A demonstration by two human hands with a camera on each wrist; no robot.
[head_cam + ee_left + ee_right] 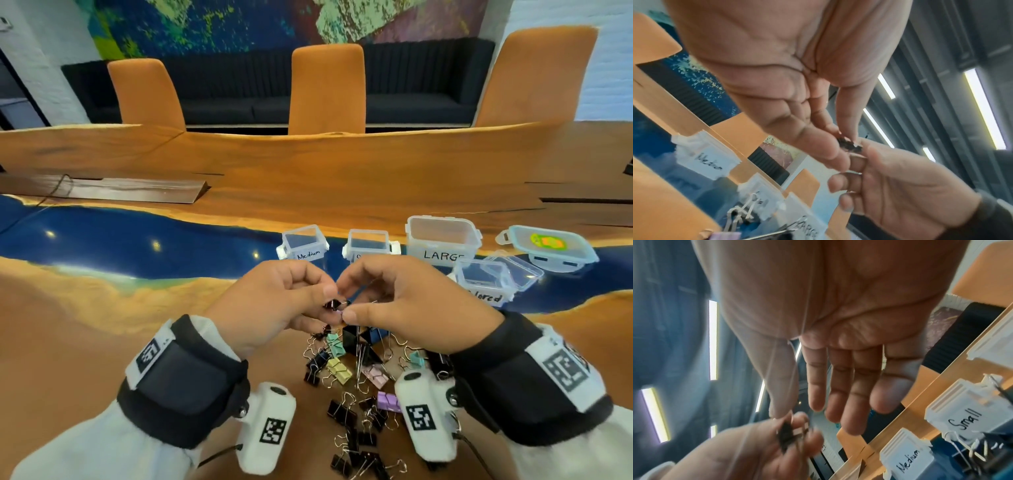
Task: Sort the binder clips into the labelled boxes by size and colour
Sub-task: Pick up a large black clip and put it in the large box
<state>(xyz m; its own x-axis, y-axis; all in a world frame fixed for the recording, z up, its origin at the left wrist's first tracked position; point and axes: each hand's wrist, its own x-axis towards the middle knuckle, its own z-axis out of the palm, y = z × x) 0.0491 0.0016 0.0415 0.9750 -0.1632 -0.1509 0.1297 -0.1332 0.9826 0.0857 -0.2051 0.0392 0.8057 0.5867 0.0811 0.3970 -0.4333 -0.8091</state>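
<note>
A small black binder clip (pixel 331 304) hangs in the air above the pile of loose clips (pixel 356 370). My left hand (pixel 327 301) pinches it between thumb and fingers. My right hand (pixel 347 305) meets it from the right, thumb and forefinger pinching at the same clip. The left wrist view has the clip (pixel 850 145) between the fingertips of both hands. In the right wrist view my right thumb touches the clip (pixel 785 434) while the other fingers stay fairly straight. Beyond the hands stand clear boxes labelled Medium (pixel 303 245), Small (pixel 370 245), Large (pixel 442 240) and Colored (pixel 483 284).
The pile holds several black, mint, yellow, pink and purple clips on the wooden table (pixel 85 342) near its front edge. A lidded container (pixel 551 248) sits at the far right. A blue resin strip (pixel 137 236) runs across the table. Orange chairs (pixel 327 89) stand behind it.
</note>
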